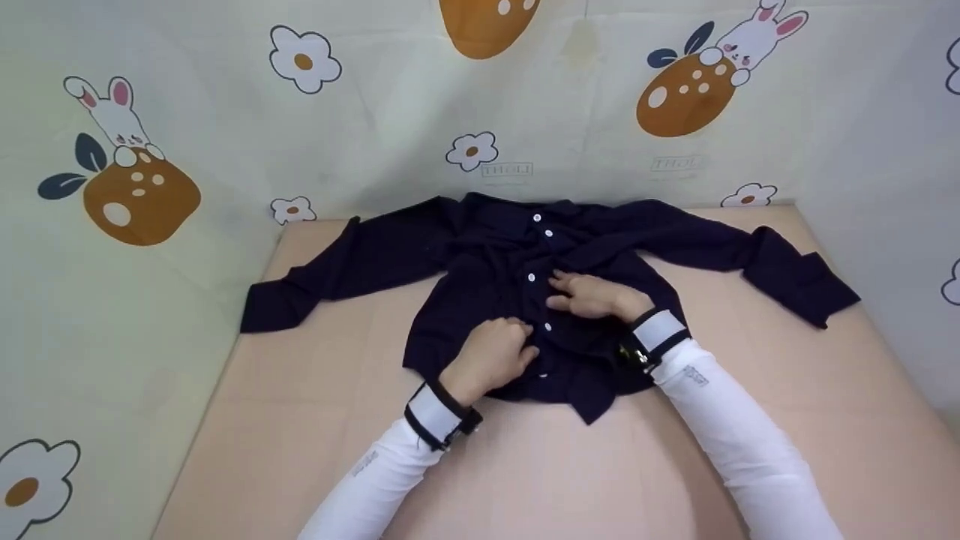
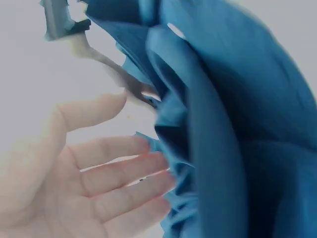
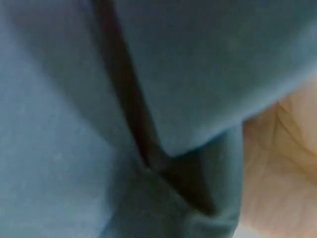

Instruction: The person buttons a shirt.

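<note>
A dark navy button-up shirt (image 1: pixel 480 277) lies front up, its sleeves spread out to both sides and white buttons down its middle. Over the lower front is my left hand (image 1: pixel 491 356), close to the button strip. The left wrist view shows this hand (image 2: pixel 114 183) with fingers fairly straight, their tips at the folded cloth (image 2: pixel 213 129) and the thumb apart. Farther up, right of the buttons, my right hand (image 1: pixel 596 296) rests on the shirt with fingers extended. Cloth fills most of the right wrist view, covering the right hand's fingers; only skin (image 3: pixel 282 168) shows at the edge.
The shirt lies on a table with a pale peach cover (image 1: pixel 315 420). Behind it hangs a cream curtain (image 1: pixel 390 112) printed with rabbits, oranges and flowers, which also lines both sides. One shirt hem corner (image 1: pixel 592 409) pokes toward the front.
</note>
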Demonstrator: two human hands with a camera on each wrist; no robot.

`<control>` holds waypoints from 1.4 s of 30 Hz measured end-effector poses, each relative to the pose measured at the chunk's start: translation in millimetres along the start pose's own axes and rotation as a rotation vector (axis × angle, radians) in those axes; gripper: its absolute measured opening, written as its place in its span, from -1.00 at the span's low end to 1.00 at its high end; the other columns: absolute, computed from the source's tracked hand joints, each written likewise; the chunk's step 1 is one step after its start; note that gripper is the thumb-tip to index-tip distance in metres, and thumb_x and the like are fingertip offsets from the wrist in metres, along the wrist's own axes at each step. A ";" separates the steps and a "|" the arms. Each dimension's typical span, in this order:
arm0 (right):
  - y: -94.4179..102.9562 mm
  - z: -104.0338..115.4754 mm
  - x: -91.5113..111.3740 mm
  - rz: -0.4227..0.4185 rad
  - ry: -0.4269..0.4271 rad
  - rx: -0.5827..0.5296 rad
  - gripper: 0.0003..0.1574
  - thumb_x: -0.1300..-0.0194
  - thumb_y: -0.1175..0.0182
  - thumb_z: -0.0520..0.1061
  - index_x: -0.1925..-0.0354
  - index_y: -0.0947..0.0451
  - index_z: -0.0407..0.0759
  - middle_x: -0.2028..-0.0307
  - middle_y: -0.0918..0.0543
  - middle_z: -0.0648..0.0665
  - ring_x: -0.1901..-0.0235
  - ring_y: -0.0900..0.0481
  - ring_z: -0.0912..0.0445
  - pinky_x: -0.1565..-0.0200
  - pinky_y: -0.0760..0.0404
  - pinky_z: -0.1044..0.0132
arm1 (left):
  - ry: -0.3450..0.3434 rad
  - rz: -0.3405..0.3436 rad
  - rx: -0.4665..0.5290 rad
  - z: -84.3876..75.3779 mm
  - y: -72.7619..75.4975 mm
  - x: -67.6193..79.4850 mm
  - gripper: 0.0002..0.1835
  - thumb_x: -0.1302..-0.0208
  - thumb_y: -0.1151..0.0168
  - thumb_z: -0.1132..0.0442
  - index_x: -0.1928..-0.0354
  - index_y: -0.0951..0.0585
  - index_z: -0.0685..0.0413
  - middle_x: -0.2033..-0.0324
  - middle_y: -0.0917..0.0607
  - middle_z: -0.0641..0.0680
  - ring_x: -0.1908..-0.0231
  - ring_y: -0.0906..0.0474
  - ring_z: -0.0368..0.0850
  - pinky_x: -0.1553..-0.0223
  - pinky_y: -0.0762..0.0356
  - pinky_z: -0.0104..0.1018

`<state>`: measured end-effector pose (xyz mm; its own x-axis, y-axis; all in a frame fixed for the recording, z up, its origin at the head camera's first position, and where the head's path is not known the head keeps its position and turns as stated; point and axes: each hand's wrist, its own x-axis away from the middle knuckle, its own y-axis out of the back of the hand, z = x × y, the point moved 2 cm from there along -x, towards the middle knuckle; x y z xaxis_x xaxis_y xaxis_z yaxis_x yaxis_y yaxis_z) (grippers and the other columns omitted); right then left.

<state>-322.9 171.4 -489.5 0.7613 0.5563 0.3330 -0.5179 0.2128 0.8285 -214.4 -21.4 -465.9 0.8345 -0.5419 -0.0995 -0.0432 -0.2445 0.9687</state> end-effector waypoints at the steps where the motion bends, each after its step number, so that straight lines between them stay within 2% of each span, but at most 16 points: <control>1: -0.2 -1.4 2.7 -0.015 0.007 -0.016 -0.20 -0.61 0.02 0.14 -0.53 -0.20 -0.35 -0.58 -0.11 -0.38 -0.57 -0.07 -0.31 -0.56 -0.08 -0.16 | -0.013 -0.007 -0.011 -2.8 0.5 4.3 -0.68 -0.37 -0.36 0.12 0.02 -0.77 0.22 0.13 -0.81 0.19 0.15 -0.77 0.13 0.09 -0.72 -0.04; 4: -0.9 -4.0 10.9 -0.057 0.041 -0.060 -0.22 -0.61 0.00 0.12 -0.53 -0.22 -0.34 -0.56 -0.18 -0.40 -0.55 -0.13 -0.29 -0.55 -0.13 -0.14 | -0.046 0.006 -0.038 -7.2 -3.5 13.4 -0.73 -0.28 -0.46 0.08 0.19 -0.80 0.16 0.30 -0.80 0.14 0.29 -0.76 0.08 0.23 -0.71 -0.07; 8: -0.2 -4.3 22.9 -0.141 0.068 -0.087 -0.23 -0.61 -0.03 0.07 -0.52 -0.21 -0.37 -0.52 -0.24 -0.42 -0.54 -0.17 -0.26 -0.54 -0.16 -0.13 | -0.066 0.035 -0.028 -7.5 -14.4 17.7 -0.78 -0.17 -0.53 0.08 0.35 -0.80 0.10 0.38 -0.79 0.10 0.34 -0.75 0.03 0.27 -0.70 -0.12; 11: -0.4 -1.2 32.2 -0.248 0.053 -0.088 -0.28 -0.59 -0.08 0.03 -0.47 -0.29 -0.40 -0.45 -0.37 -0.42 -0.48 -0.32 -0.26 -0.48 -0.28 -0.13 | -0.072 0.002 -0.027 -5.5 -19.6 17.7 -0.88 -0.18 -0.49 0.20 0.44 -0.79 0.08 0.43 -0.78 0.09 0.36 -0.74 0.04 0.29 -0.70 -0.13; 14: -2.3 4.3 41.1 -0.381 0.030 -0.119 -0.38 -0.57 -0.12 0.00 -0.36 -0.47 -0.39 -0.31 -0.56 -0.39 -0.32 -0.52 -0.25 -0.35 -0.46 -0.15 | -0.061 -0.046 0.006 -1.9 -19.5 16.3 -0.88 -0.19 -0.39 0.31 0.49 -0.77 0.08 0.48 -0.77 0.09 0.40 -0.74 0.06 0.33 -0.69 -0.10; 17: -3.9 10.8 52.2 -0.518 0.016 -0.225 -0.52 -0.54 -0.17 -0.04 -0.22 -0.63 -0.35 -0.16 -0.70 -0.33 -0.17 -0.66 -0.19 -0.22 -0.59 -0.08 | -0.035 -0.073 0.115 2.6 -13.3 14.0 -0.85 -0.24 -0.32 0.35 0.48 -0.75 0.12 0.49 -0.78 0.11 0.43 -0.73 0.09 0.34 -0.68 -0.05; 20: -6.3 17.9 65.4 -0.580 0.033 -0.445 -0.59 -0.54 -0.18 -0.09 -0.08 -0.69 -0.40 0.01 -0.78 -0.33 -0.01 -0.75 -0.12 -0.07 -0.70 0.12 | 0.013 -0.077 0.243 8.6 -3.8 10.9 -0.84 -0.31 -0.26 0.35 0.39 -0.77 0.15 0.45 -0.80 0.11 0.41 -0.72 0.08 0.29 -0.68 -0.02; 23: -11.4 24.6 77.9 -0.544 0.055 -0.737 -0.53 -0.57 -0.13 -0.09 -0.05 -0.65 -0.54 0.09 -0.79 -0.39 0.10 -0.80 -0.02 0.06 -0.74 0.31 | 0.076 -0.067 0.345 15.0 6.6 8.2 -0.83 -0.36 -0.24 0.33 0.30 -0.80 0.17 0.38 -0.82 0.10 0.37 -0.72 0.04 0.21 -0.69 -0.03; 25: -16.7 28.3 84.7 -0.493 0.063 -0.906 -0.46 -0.60 -0.08 -0.08 -0.08 -0.58 -0.63 0.10 -0.77 -0.43 0.13 -0.81 0.03 0.08 -0.75 0.33 | 0.109 -0.064 0.393 18.5 13.2 6.2 -0.82 -0.38 -0.23 0.32 0.26 -0.80 0.17 0.35 -0.82 0.09 0.36 -0.70 0.00 0.18 -0.68 -0.05; 27: -23.7 30.8 88.9 -0.429 0.056 -1.003 -0.41 -0.63 -0.02 -0.06 -0.12 -0.53 -0.66 0.08 -0.77 -0.42 0.14 -0.81 0.09 0.07 -0.76 0.30 | 0.131 -0.068 0.432 20.9 20.0 4.7 -0.81 -0.40 -0.21 0.30 0.24 -0.80 0.16 0.37 -0.80 0.06 0.39 -0.66 -0.05 0.21 -0.65 -0.11; 30: -35.7 34.1 89.8 -0.322 0.032 -1.068 -0.35 -0.65 0.03 0.00 -0.18 -0.49 -0.65 0.01 -0.76 -0.41 0.08 -0.81 0.06 0.01 -0.75 0.24 | 0.151 -0.078 0.488 23.4 27.5 3.2 -0.80 -0.42 -0.21 0.27 0.24 -0.80 0.14 0.47 -0.74 0.00 0.48 -0.55 -0.16 0.32 -0.55 -0.24; 34: -48.1 40.0 84.2 -0.215 0.005 -1.093 -0.26 -0.66 0.05 0.11 -0.29 -0.45 -0.58 -0.15 -0.66 -0.47 -0.15 -0.71 -0.10 -0.13 -0.69 0.21 | 0.163 -0.082 0.546 24.8 31.6 3.5 -0.81 -0.42 -0.22 0.26 0.24 -0.80 0.15 0.55 -0.65 -0.04 0.55 -0.42 -0.25 0.42 -0.38 -0.36; 37: -52.0 45.3 79.6 -0.213 0.015 -1.117 -0.25 -0.65 0.05 0.13 -0.31 -0.44 -0.55 -0.21 -0.62 -0.47 -0.24 -0.64 -0.16 -0.22 -0.64 0.18 | 0.165 -0.085 0.559 24.4 31.8 4.2 -0.81 -0.41 -0.24 0.26 0.27 -0.80 0.15 0.50 -0.71 -0.01 0.51 -0.44 -0.24 0.40 -0.40 -0.35; 40: -53.5 49.8 76.0 -0.239 0.034 -1.166 -0.31 -0.65 0.01 0.08 -0.27 -0.48 -0.55 -0.16 -0.68 -0.37 -0.18 -0.68 -0.10 -0.23 -0.64 0.16 | 0.163 -0.084 0.549 23.2 29.3 4.2 -0.81 -0.40 -0.26 0.25 0.27 -0.81 0.15 0.39 -0.80 0.03 0.43 -0.55 -0.18 0.30 -0.51 -0.29; 42: -53.9 52.5 74.2 -0.255 0.046 -1.191 -0.40 -0.62 -0.04 0.01 -0.20 -0.54 -0.53 -0.07 -0.75 -0.23 -0.09 -0.73 0.00 -0.20 -0.65 0.18 | 0.161 -0.083 0.536 22.3 27.0 3.9 -0.81 -0.39 -0.27 0.24 0.27 -0.82 0.15 0.34 -0.82 0.04 0.36 -0.63 -0.11 0.23 -0.57 -0.23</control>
<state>-218.0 159.0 -485.8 0.8916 0.4136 0.1845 -0.4075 0.9104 -0.0719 -224.6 -48.0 -445.2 0.9185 -0.3842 -0.0933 -0.2120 -0.6778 0.7040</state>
